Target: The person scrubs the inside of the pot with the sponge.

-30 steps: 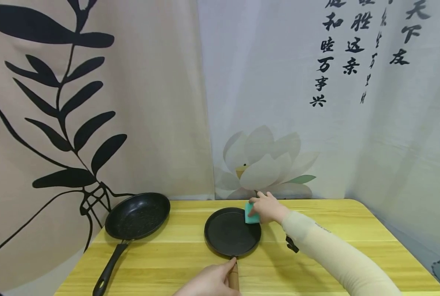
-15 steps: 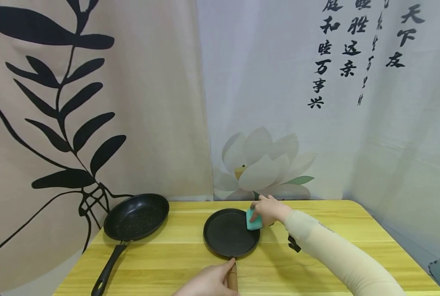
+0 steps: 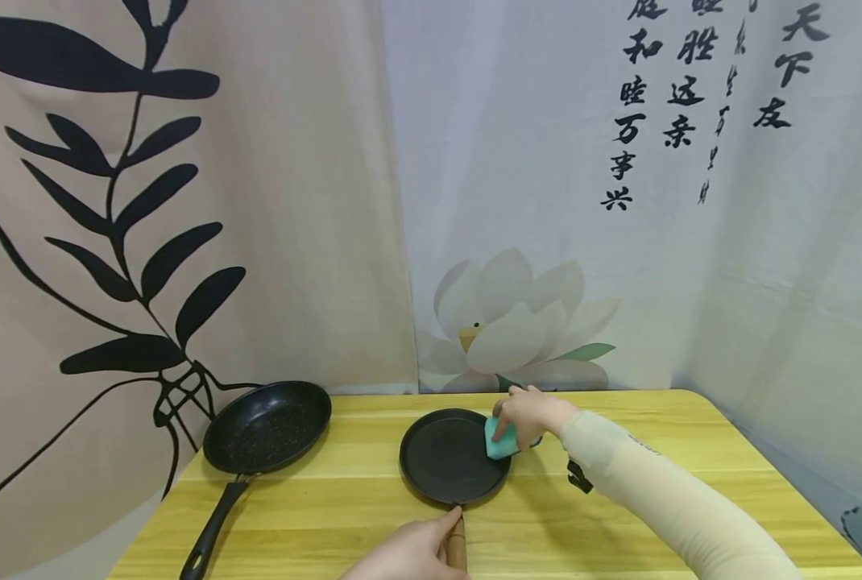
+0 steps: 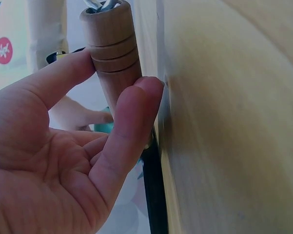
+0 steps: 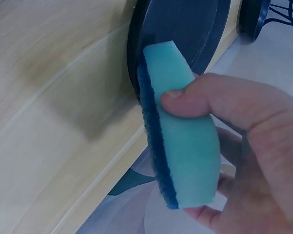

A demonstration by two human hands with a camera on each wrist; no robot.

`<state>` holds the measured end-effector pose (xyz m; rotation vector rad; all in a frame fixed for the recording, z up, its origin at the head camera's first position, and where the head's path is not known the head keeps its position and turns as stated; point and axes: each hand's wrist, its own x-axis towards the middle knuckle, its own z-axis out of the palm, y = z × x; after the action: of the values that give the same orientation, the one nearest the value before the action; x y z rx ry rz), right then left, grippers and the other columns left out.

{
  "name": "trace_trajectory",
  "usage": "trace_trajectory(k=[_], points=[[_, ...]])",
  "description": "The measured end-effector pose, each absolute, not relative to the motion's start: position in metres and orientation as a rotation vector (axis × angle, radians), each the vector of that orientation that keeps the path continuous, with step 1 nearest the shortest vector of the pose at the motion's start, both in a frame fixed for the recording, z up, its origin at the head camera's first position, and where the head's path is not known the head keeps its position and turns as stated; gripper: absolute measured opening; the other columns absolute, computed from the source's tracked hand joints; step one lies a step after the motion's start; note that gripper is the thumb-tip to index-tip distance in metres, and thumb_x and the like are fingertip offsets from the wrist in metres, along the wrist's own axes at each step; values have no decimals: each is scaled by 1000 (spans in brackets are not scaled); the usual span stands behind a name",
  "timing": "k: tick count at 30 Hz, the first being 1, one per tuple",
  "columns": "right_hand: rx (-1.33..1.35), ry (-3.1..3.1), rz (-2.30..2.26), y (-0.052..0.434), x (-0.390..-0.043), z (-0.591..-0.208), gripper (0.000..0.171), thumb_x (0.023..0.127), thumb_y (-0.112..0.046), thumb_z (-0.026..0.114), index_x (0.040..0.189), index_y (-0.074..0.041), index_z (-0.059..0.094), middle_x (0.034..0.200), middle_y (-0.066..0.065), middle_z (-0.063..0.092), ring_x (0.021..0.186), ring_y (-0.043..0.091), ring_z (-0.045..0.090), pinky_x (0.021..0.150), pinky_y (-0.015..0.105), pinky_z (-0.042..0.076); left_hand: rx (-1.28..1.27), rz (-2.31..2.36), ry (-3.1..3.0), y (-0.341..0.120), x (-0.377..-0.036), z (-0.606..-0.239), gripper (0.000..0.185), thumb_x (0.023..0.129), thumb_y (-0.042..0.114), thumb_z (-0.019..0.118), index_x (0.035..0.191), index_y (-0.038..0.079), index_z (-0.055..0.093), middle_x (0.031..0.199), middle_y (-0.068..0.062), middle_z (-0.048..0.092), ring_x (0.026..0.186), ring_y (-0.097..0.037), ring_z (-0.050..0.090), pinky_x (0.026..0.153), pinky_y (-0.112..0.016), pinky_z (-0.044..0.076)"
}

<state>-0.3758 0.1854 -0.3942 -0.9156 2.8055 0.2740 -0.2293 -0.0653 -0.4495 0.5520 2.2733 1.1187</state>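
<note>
A flat black pan (image 3: 449, 455) lies on the yellow wooden table (image 3: 619, 483), its wooden handle (image 3: 457, 546) pointing at me. My left hand (image 3: 409, 554) grips that handle (image 4: 112, 53) between thumb and fingers. My right hand (image 3: 528, 417) pinches a teal sponge (image 3: 499, 441) with a dark blue scouring side (image 5: 158, 161) and holds it against the pan's right rim (image 5: 136, 58). The thumb (image 5: 205, 100) presses on the sponge's teal face (image 5: 185, 146).
A second black frying pan (image 3: 267, 425) with a long black handle (image 3: 209, 533) lies at the table's left. Printed cloth backdrops (image 3: 518, 242) hang right behind the table. The right sleeve (image 3: 663, 499) crosses the table's right half.
My right hand has slid the sponge a little nearer along the pan's right rim. The left hand keeps its grip on the handle. The pan stays put.
</note>
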Motion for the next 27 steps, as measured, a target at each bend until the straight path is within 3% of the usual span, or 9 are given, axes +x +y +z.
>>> trace_trajectory(k=[12, 19, 23, 27], points=[[-907, 2749, 216, 185, -370, -390, 43, 74, -11, 78, 106, -40, 75, 132, -5, 57, 112, 23, 46, 90, 44, 37, 567, 1111, 2286, -65, -229, -450, 83, 81, 30, 79, 146, -1, 39, 65, -3, 57, 54, -13, 50, 49, -24, 37], [-867, 2695, 118, 183, -369, -389, 45, 73, -7, 76, 106, -38, 75, 132, -2, 57, 125, 31, 47, 102, 48, 37, 552, 1109, 2291, -65, -229, -449, 83, 80, 30, 80, 146, -1, 38, 65, -3, 57, 53, -14, 49, 49, -25, 36], [-840, 2680, 81, 183, -368, -389, 46, 72, -7, 77, 105, -38, 75, 130, -2, 58, 127, 32, 46, 92, 37, 46, 559, 1106, 2304, -64, -228, -449, 83, 80, 30, 80, 147, 0, 39, 64, -3, 57, 52, -14, 49, 48, -25, 36], [-816, 2669, 73, 183, -367, -388, 45, 71, -9, 78, 105, -39, 75, 131, -3, 57, 127, 32, 45, 83, 33, 46, 558, 1114, 2292, -64, -228, -448, 83, 81, 30, 79, 147, 0, 38, 64, -3, 57, 53, -14, 49, 48, -25, 36]])
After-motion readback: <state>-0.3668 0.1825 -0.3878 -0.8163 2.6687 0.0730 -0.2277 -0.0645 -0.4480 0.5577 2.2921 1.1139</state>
